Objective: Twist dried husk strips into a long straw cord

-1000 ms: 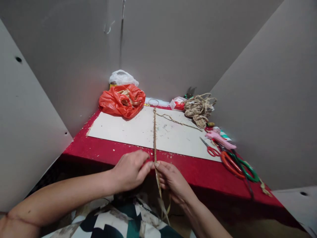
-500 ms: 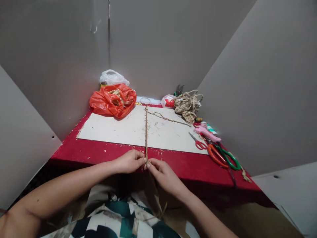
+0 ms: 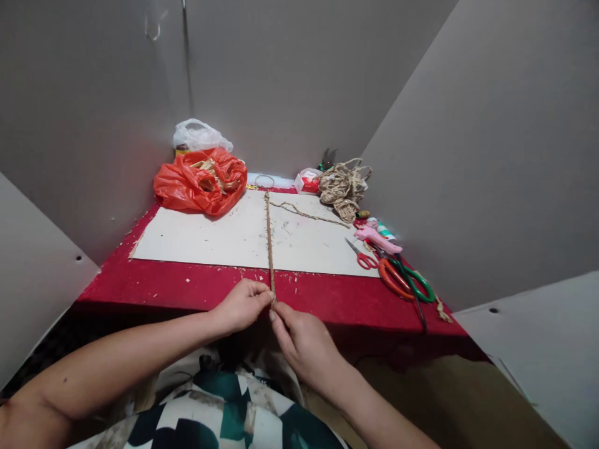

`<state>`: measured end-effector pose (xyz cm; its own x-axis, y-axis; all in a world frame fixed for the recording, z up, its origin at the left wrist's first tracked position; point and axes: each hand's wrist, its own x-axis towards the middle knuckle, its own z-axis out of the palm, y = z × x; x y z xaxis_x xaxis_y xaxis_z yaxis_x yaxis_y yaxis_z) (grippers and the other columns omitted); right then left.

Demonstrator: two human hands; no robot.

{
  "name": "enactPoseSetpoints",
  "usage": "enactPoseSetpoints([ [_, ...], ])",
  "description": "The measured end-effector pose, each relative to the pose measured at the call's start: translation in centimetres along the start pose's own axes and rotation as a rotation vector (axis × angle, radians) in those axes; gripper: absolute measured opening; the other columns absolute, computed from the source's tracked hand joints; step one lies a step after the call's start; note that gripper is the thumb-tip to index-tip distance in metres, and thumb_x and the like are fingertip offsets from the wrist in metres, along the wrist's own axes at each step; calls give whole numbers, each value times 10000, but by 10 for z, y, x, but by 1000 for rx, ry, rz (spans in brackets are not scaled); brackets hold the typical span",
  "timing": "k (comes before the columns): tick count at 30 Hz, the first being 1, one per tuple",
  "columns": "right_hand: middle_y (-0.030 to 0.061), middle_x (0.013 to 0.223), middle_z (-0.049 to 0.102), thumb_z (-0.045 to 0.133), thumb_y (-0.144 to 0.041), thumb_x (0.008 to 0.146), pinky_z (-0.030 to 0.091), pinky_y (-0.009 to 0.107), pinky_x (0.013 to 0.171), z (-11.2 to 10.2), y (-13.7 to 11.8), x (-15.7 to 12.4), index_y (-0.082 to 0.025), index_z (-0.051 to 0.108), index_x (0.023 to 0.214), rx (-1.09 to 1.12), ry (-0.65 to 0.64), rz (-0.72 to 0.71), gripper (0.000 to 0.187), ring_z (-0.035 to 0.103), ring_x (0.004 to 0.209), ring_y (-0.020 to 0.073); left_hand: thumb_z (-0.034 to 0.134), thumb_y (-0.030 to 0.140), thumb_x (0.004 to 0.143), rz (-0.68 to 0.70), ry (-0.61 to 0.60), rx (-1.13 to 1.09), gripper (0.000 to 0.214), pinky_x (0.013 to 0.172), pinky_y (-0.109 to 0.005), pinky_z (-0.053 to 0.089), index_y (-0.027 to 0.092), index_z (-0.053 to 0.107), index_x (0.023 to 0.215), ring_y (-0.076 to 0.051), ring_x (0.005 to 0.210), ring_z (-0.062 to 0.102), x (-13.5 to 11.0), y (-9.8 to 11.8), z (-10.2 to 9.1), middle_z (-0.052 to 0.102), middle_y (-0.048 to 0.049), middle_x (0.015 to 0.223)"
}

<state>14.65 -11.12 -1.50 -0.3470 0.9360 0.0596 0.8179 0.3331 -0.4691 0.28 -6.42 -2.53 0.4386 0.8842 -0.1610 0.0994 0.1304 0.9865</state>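
A plant-fibre cord, extended over the white board, is pinched near its closer end by the left hand and right hand.

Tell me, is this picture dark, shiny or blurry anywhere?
In the head view, the white board looks bright, while the space beneath the front edge of the red cloth is dark; in that head view, the orange bag has glossy highlights; also in the head view, where the left hand and right hand pinch the brown cord, fine detail is too small to read.
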Motion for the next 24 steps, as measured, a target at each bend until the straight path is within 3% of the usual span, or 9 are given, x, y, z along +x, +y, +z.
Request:
enactPoseSetpoints([
  [4,84,738,676,343,-210,889,309,247,524,13,-5,-4,-144,569,1103,-118,22,-35,318,602,578,169,518,323,726,-57,59,-112,248,507,-209,292,140,482,562,-66,478,372,-7,0,4,453,42,494],
  [8,46,683,646,368,-283,900,345,231,536,-5,1,-10,-179,615,838,48,-56,-105,275,570,566,143,571,329,705,-67,11,-180,229,529,-213,332,120,543,616,-80,516,452,-13,4,-1,555,-2,574],
  [10,51,712,642,385,-345,902,381,228,580,-17,7,-9,-181,609,801,188,58,-45,295,574,626,146,574,355,720,-77,-8,-183,249,479,-200,287,125,546,629,-59,448,391,-15,8,-5,499,32,502],
  [12,76,846,650,415,-382,890,410,239,649,-22,12,-1,-173,607,930,313,198,41,286,587,740,162,580,379,729,-78,-16,-175,266,437,-193,222,133,534,639,-36,389,291,-16,12,-8,416,71,440],
  [13,81,884,645,422,-398,885,416,245,664,-21,14,4,-171,595,990,378,202,66,304,585,767,166,578,392,735,-71,-31,-175,275,430,-192,203,134,532,652,-30,379,259,-15,13,-9,408,77,440],
  [15,62,814,628,400,-432,889,413,245,627,-17,16,16,-160,593,985,520,61,73,347,565,707,155,568,422,747,-61,-66,-181,302,431,-189,206,134,526,669,-26,383,256,-13,13,-10,446,68,473],
  [18,17,644,536,377,-477,887,363,224,546,-10,17,31,-141,586,765,684,-164,51,414,474,587,115,560,446,753,-29,-95,-138,332,457,-188,253,127,528,666,-40,431,340,-9,9,-11,516,30,543],
  [24,-67,469,291,424,-537,849,183,204,406,-2,21,38,-158,459,597,882,-354,144,456,239,421,54,494,433,800,59,-130,141,345,534,-202,340,114,590,711,-101,579,489,-7,4,-22,609,-29,659],
])
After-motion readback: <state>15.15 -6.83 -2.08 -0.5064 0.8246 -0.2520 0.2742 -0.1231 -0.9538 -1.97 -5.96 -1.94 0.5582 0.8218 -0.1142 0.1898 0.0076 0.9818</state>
